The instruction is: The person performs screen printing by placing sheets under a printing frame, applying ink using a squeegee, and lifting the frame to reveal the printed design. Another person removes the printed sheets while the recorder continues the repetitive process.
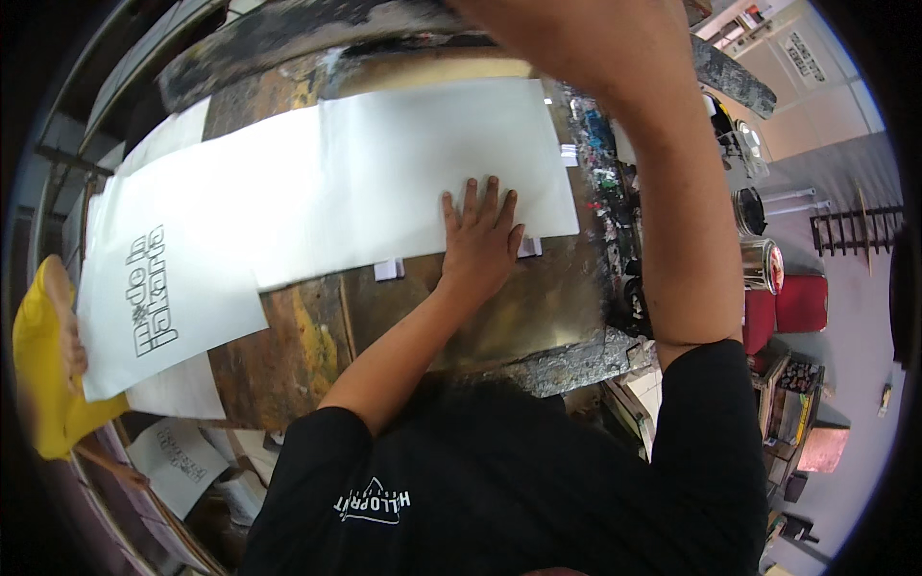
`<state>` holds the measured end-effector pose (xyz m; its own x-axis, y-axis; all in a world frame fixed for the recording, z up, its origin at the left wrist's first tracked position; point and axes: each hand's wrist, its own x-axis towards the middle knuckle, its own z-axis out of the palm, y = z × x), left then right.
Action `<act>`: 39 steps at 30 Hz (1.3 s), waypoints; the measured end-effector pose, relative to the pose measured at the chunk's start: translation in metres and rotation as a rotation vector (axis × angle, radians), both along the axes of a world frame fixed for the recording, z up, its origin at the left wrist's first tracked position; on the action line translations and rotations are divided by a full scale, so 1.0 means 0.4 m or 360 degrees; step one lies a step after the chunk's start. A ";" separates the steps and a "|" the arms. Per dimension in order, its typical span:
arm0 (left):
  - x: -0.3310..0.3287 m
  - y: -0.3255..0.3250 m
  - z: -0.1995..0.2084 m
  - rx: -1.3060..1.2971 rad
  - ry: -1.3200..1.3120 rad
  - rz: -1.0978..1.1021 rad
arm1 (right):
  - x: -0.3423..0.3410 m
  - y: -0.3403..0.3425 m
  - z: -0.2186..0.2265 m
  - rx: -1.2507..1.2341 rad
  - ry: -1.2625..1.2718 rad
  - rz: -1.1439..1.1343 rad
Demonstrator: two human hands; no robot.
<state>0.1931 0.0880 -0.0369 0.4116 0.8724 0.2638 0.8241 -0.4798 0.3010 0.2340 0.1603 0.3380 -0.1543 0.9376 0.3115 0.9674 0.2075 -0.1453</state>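
Note:
My left hand point(483, 233) lies flat, fingers spread, on a blank white sheet point(413, 154). Small white blocks or tabs point(389, 270) show along the sheet's near edge, one of them beside my thumb. My right arm reaches up and across to the top of the view. Only the wrist end of my right hand point(538, 29) shows there; its fingers are cut off by the edge. To the left, a white sheet with black outlined lettering point(192, 298) overlaps the wooden, paint-stained table point(293, 350). Under my left forearm is a brownish, shiny board point(509, 307).
A person in yellow point(43, 374) stands at the left, a hand point(72, 331) by the printed sheet's edge. A paint-crusted beam point(336, 43) crosses the far side. Cans point(764, 266) stand on the right, near a red chair point(800, 303). Another printed sheet point(178, 466) lies lower left.

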 end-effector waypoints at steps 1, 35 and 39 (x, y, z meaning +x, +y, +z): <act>-0.013 -0.002 0.034 0.0039 -0.0055 0.0038 | 0.002 0.012 -0.006 0.0098 0.0022 0.0048; -0.493 -0.219 0.042 -0.0028 -0.0657 0.0520 | 0.089 0.563 -0.761 0.0058 -0.0149 0.0714; -0.486 -0.216 0.041 0.0048 -0.0672 0.0505 | 0.097 0.335 -0.767 0.0030 -0.0197 0.0634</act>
